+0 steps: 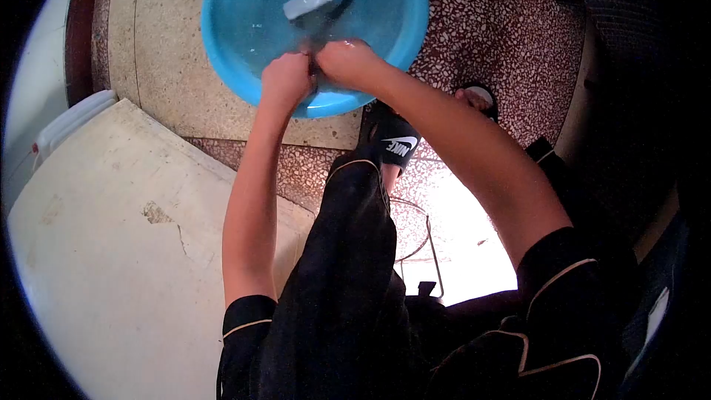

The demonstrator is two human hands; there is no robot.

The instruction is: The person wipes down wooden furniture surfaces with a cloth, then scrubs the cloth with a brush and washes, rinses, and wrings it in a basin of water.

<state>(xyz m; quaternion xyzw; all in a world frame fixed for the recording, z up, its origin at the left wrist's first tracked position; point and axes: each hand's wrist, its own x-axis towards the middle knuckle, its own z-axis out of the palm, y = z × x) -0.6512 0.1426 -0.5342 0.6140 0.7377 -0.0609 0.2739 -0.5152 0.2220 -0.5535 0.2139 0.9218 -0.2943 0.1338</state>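
Observation:
A round blue basin [215, 37] of water stands at the top of the view. Both fists are together over its near side. My left hand [287, 78] is closed, and so is my right hand [342, 61], close beside it. Between and just beyond them is something dark and blurred at the water, too unclear to name. Beyond my hands a brush [311, 1] with a white head and a blue handle lies in the basin, its handle pointing to the upper right.
A worn cream-coloured surface [111, 207] fills the lower left. Speckled tile floor [511, 44] lies right of the basin. A black slipper [398, 141] is on a foot below the basin, and a thin metal frame [432, 252] stands behind it.

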